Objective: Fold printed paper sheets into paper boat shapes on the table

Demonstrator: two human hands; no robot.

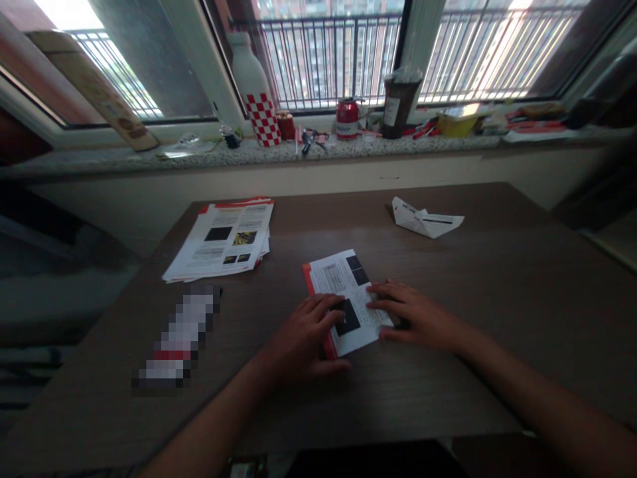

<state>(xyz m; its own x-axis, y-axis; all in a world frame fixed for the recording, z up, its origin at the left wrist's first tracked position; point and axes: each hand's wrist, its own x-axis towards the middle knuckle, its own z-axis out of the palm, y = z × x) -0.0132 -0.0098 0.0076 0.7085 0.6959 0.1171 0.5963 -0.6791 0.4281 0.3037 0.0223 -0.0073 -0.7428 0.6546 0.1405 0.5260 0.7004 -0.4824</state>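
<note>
A printed sheet of paper (351,279) with a red-orange edge lies flat on the brown table, looking folded to about half size. Over its left edge rests my left hand (313,332), fingers spread on the print and thumb off the near edge. My right hand (411,312) touches the right edge with its fingertips, the fingers apart. Neither hand grips the paper. Farther back on the right sits a folded paper boat (428,222). At the back left lies a stack of printed sheets (233,239).
A blurred-out rectangular thing (182,338) lies on the table (472,392) at the left. Behind the table, the granite windowsill (199,159) bears a checkered bottle (259,99), a red can (347,119), a dark cup (398,106), a yellow container (455,124) and small clutter.
</note>
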